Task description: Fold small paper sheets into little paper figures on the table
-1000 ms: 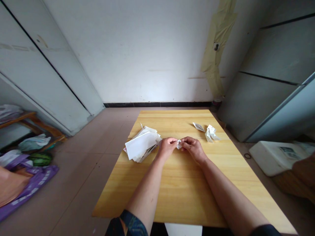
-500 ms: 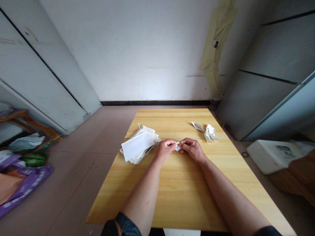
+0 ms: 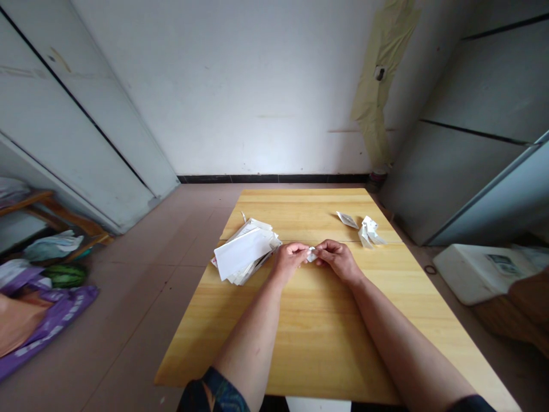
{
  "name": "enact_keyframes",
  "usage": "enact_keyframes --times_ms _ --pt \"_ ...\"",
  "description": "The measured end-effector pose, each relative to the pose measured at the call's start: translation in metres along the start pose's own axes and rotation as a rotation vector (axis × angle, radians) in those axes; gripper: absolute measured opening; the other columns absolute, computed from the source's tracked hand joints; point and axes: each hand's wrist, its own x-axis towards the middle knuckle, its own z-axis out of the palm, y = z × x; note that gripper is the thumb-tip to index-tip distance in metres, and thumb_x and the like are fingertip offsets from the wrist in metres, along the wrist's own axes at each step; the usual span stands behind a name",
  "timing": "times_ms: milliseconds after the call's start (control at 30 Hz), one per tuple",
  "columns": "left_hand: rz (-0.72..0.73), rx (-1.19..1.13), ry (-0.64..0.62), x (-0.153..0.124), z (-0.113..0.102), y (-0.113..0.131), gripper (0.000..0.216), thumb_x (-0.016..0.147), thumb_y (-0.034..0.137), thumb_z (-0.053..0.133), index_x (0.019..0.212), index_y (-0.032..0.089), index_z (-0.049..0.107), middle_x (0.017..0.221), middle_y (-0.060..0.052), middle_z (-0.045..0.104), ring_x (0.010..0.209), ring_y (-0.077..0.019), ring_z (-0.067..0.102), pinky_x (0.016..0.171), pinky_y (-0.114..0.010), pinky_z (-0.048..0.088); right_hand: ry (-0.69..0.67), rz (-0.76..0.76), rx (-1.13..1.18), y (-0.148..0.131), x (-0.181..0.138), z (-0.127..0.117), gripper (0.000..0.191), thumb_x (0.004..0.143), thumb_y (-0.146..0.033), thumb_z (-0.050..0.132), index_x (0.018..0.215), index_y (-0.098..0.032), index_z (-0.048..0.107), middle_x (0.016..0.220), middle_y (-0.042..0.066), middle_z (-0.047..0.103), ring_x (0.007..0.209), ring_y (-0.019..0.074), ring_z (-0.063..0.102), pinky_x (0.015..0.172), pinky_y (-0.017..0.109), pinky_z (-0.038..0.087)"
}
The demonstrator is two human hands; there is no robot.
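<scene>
Between my fingertips, above the middle of the wooden table (image 3: 317, 332), is a small folded piece of white paper (image 3: 311, 255). My left hand (image 3: 291, 258) pinches its left side, and my right hand (image 3: 337, 258) pinches its right side. The fingers partly cover the paper, so its exact folded shape is hard to make out. Close by my left hand lies a loose stack of white papers (image 3: 244, 252), with a plain sheet on top. Beyond my right hand sit a flat folded paper (image 3: 347, 220) and a crumpled-looking folded paper piece (image 3: 369, 232).
A white wall stands behind the table. On the floor at left are a purple bag (image 3: 72, 309), a watermelon (image 3: 64, 275) and a wooden rack (image 3: 81, 220). To the right, a white box (image 3: 476, 272) rests near a grey cabinet (image 3: 463, 171).
The whole view has shifted slightly to the right in the picture. Both hands keep their pinch on the small paper, with only slight finger movement.
</scene>
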Motion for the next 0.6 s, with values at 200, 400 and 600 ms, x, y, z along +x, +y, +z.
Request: enact_keyframes --times_ms 200,400,600 --pt "-0.007 -0.035 -0.009 -0.0020 0.0001 0.0038 0.029 0.068 0.039 0.065 0.078 0.012 0.069 0.061 -0.003 0.065 0.054 -0.0117 0.057 0.046 -0.020 0.040 -0.004 -0.015 0.017 -0.0016 -0.0011 0.0001 0.032 0.062 -0.046 0.075 0.066 -0.017 0.062 0.058 0.000 0.063 0.052 0.0116 0.055 0.054 0.025 0.045" --pt "-0.017 -0.058 -0.005 -0.0043 0.0003 0.0089 0.030 0.067 0.040 0.068 0.078 0.012 0.069 0.060 -0.004 0.065 0.053 -0.0117 0.057 0.047 -0.021 0.043 -0.006 -0.015 0.033 -0.0022 -0.0013 0.0004 0.032 0.062 -0.046 0.076 0.065 -0.018 0.061 0.058 0.000 0.063 0.052 0.0120 0.055 0.054 0.025 0.046" --pt "-0.022 -0.086 0.004 -0.0033 -0.0001 0.0072 0.030 0.066 0.039 0.069 0.078 0.011 0.069 0.060 -0.004 0.065 0.052 -0.0116 0.057 0.046 -0.021 0.043 -0.007 -0.007 0.071 -0.0009 -0.0009 0.0004 0.031 0.061 -0.044 0.076 0.065 -0.018 0.062 0.059 0.000 0.064 0.053 0.0115 0.055 0.055 0.025 0.046"
